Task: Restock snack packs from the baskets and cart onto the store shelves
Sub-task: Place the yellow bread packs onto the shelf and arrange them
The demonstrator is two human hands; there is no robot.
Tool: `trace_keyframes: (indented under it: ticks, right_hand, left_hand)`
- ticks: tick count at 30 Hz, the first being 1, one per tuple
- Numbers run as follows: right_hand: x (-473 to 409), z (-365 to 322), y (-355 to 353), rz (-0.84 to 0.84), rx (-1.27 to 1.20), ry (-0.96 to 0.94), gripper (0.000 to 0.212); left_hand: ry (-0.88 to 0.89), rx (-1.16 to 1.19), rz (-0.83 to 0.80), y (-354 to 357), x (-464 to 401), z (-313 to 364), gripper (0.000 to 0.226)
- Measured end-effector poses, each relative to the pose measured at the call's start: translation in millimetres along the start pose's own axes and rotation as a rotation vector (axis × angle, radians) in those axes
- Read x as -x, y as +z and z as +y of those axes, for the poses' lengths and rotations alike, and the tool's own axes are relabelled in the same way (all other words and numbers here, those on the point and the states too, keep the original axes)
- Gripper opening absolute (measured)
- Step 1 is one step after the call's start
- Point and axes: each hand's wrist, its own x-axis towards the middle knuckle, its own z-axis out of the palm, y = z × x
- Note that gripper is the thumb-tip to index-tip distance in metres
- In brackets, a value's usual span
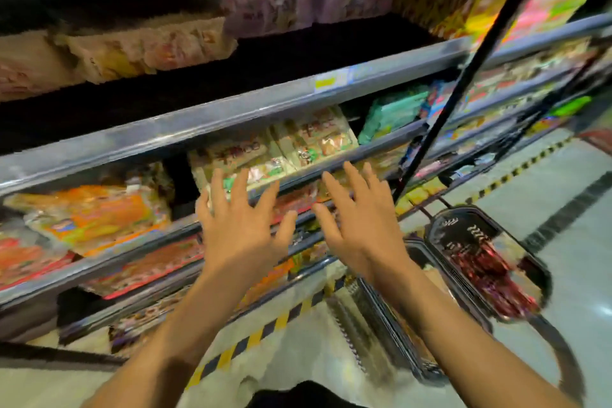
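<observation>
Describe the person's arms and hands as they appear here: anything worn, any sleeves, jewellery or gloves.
Both arms are bare from the lower edge of the picture up to the fingers; no sleeve shows on either forearm. The left hand and the right hand wear no gloves. No ring, watch or bracelet can be made out, though the picture is blurred. A bit of dark clothing shows at the bottom edge between the arms.
</observation>
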Motion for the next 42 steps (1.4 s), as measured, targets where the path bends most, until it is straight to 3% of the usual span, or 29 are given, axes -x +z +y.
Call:
trace_keyframes:
  ticks: [4,17,31,37,42]
  right_hand:
    - [55.0,56.4,27.9,0.049,0.012,0.119,0.065]
    - [196.4,178.1,107.1,-0.045,-0.028,0.606,0.053]
    - [171.3,270.9,157.9,-0.139,-0.138,1.111,0.055]
    - [137.5,324.2,194.9,-0.147,-0.195,1.157,0.056]
    - [139.0,372.8,241.3,-0.22,-0.235,1.131,0.054]
  left_hand:
    - [0.141,0.029,0.011,48.6,17.2,49.9,0.064]
    - [0.477,-0.024,-0.503,167.3,44.2,170.8,0.071]
    - [0.851,-0.156,-0.788,279.0,-61.1,284.1,0.063]
    - [0.945,-0.263,-0.825,340.2,-79.7,316.4,0.063]
    - [0.943,-0.384,-0.968,404.4,-79.5,326.9,0.068]
